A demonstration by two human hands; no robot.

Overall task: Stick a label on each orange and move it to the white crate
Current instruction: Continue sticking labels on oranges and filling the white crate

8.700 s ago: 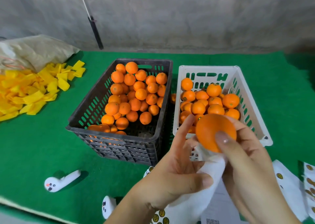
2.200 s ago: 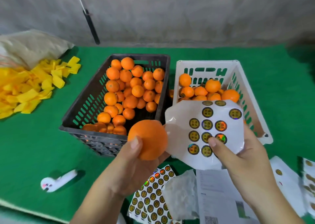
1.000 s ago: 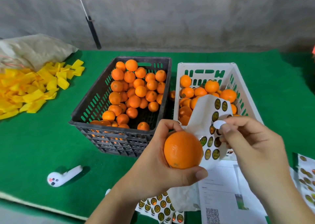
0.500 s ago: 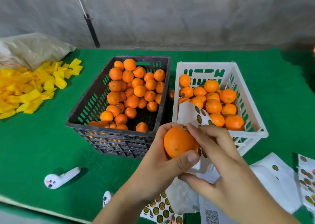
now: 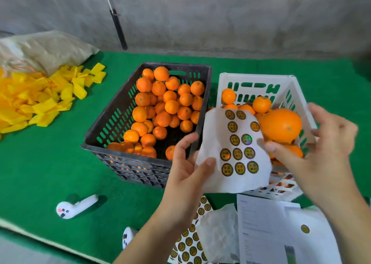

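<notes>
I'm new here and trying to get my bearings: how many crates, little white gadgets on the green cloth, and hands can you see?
Crates: 2, a black crate and a white crate
White gadgets: 2, one further left and one by the near edge
Hands: 2, the left hand pinching the label sheet, and the right hand
Total: 6
</notes>
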